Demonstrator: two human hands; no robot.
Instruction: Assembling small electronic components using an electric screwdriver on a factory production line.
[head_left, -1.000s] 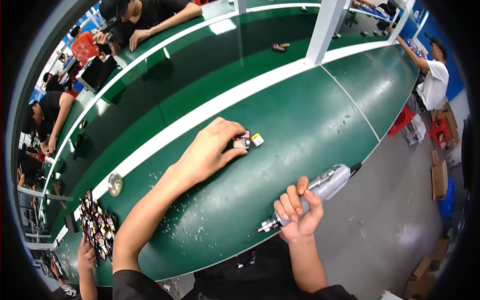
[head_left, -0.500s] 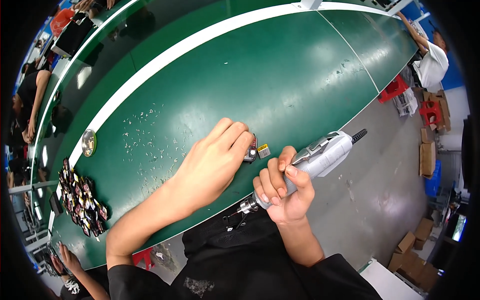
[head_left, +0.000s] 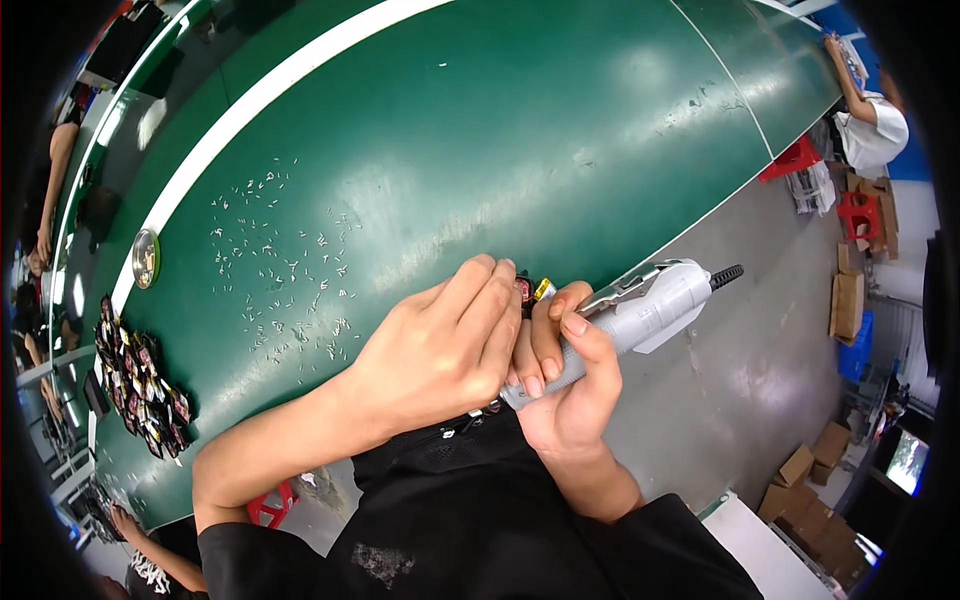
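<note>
My right hand (head_left: 575, 400) is wrapped around a grey-white electric screwdriver (head_left: 655, 312), its black cord end pointing up to the right. The screwdriver's front end points down-left and is mostly hidden behind my left hand (head_left: 440, 345). Closed fingers of that left hand grip a small black device (head_left: 525, 288), of which only an edge shows past the fingertips. A small yellow tag (head_left: 545, 290) sticks out beside it. Both hands are close together at the near edge of the green table (head_left: 480, 150), and the left hides most of the device.
Many tiny pale slivers (head_left: 290, 270) lie scattered on the table. Left of them stand a round dish (head_left: 146, 258) and a pile of small black devices (head_left: 145, 385). Other people sit around; a person in white (head_left: 872, 130) is far right. Cardboard boxes (head_left: 820, 500) stand on the floor.
My left hand has brought the small device off the tabletop toward me and over the screwdriver's tip, which it now covers. The right hand has barely moved. My view has shifted slightly.
</note>
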